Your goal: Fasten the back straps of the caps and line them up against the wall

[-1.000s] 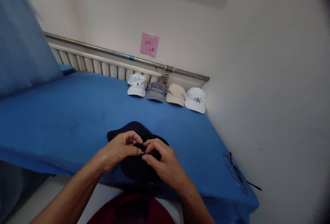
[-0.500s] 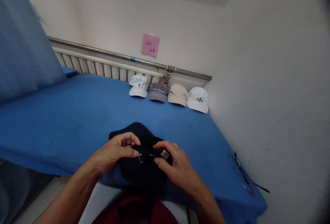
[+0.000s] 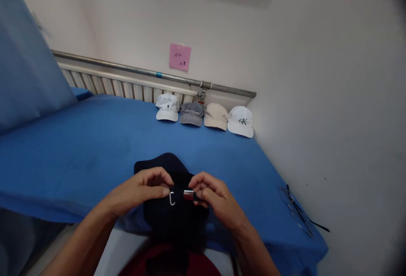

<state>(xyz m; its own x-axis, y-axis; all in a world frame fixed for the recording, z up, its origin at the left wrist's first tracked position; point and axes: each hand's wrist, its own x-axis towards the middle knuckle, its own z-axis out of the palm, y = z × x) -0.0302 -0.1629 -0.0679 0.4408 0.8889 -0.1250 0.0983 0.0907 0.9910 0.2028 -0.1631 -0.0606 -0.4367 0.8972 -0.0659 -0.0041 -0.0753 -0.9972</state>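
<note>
A dark baseball cap lies at the near side of the blue-covered table, its brim pointing away to the left. My left hand pinches the end of one back strap, beside an open silver wire loop. Between the fingers of my right hand is the other back strap, which ends in a shiny metal clasp. A small gap separates the clasp from the loop. Much of the cap's detail is lost in its dark cloth.
Along the back edge stand a white cap, a grey cap, a beige cap and a white cap with lettering. Eyeglasses lie at the right edge of the blue cloth. A radiator runs behind.
My right hand has shifted its grip on the strap, and the metal clasp now faces up in plain view. My left hand stays at its strap beside the loop. The view has shifted slightly.
</note>
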